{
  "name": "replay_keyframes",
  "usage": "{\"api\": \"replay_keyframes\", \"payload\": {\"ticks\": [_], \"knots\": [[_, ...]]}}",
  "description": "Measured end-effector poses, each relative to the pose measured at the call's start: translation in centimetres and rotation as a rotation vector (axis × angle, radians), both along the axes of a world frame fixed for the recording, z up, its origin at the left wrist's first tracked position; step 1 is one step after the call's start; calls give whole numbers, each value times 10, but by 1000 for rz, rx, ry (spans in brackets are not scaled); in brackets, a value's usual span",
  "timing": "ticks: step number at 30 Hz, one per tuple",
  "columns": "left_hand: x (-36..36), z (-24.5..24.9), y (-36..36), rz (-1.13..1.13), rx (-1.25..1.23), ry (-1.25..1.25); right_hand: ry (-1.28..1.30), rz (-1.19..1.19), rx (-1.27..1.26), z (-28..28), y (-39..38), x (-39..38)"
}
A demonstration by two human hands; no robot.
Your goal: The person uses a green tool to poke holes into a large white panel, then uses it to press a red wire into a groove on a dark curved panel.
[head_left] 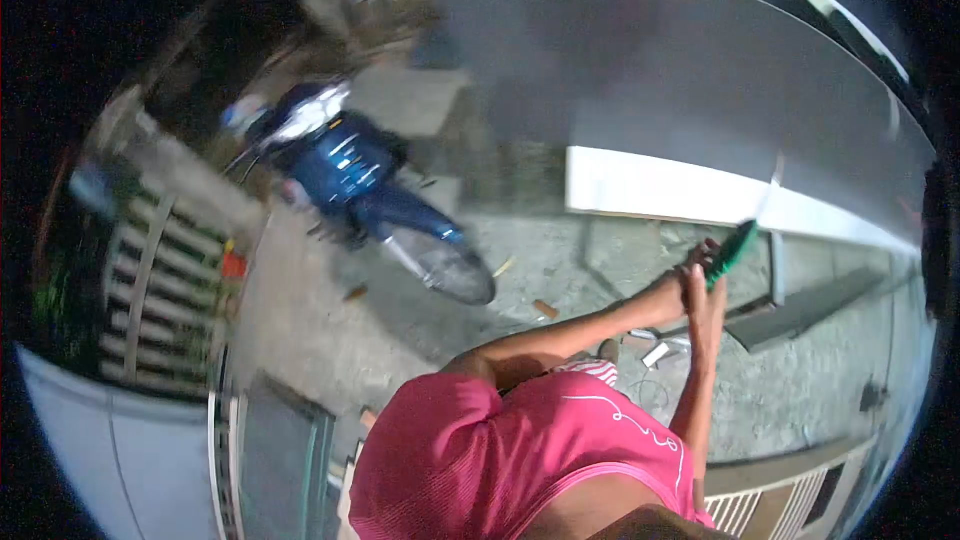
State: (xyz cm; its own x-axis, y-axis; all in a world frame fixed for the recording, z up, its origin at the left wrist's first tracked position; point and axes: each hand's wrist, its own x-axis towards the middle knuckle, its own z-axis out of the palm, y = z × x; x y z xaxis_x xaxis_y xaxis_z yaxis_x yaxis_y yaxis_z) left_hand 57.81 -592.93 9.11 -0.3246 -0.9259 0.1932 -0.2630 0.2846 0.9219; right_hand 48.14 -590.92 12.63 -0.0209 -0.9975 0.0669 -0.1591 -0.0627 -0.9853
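A green object (735, 252) with a thin pale tip points up and to the right, in front of the large grey panel (640, 70). Around its lower end, my right hand (707, 292) is closed. My left hand (680, 285) meets the right one at the same end, its fingers curled by the green object; whether they grip it is blurred. The white lower strip (660, 185) of the panel lies just beyond my hands, with no visible contact.
A blue motorbike (350, 170) stands at the left. Beside it are a white slatted fence (150, 290) and a dark framed panel (285, 460). Small scraps (655, 354) lie on the concrete floor (560, 270) near my feet. A dark flat piece (800, 312) is at the right.
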Motion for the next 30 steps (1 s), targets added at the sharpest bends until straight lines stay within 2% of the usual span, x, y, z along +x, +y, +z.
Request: {"api": "replay_keyframes", "payload": {"ticks": [1,2,3,4,5,8,9,10,13,15,16,22,24,26,30], "knots": [[-10,-11,-17,-54,121,105,10,15,58,-14,-13,-18],[-21,6,-26,-67,-9,147,33,57,-19,-28,-30,-38],[-36,-2,-42,-66,-134,186,188,10,-149,-12,-33,-47],[-53,13,-50,37,-273,235,109,40,-216,-1,-45,-58],[-59,36,-57,-41,6,80,78,25,-234,6,-58,-70],[-97,48,-98,-44,-180,209,31,12,-241,34,-93,-100],[-105,63,-112,-66,10,139,18,19,-263,46,-107,-109],[-114,72,-120,-53,-56,175,16,18,-252,50,-118,-119],[-142,87,-160,-103,8,25,3,-73,-289,46,-157,-147],[-164,95,-181,-112,-7,-81,-160,-174,-294,44,-177,-164],[-175,98,-190,-125,-13,-80,-158,-187,-300,47,-183,-175],[-208,118,-224,-107,131,-102,-94,-141,-265,66,-222,-209],[-214,96,-244,-101,150,-64,-114,-136,-261,68,-230,-210],[-220,76,-261,-18,28,-21,-80,-121,-260,63,-241,-213],[-221,71,-271,20,-32,25,-128,-128,-309,53,-259,-213]]}}
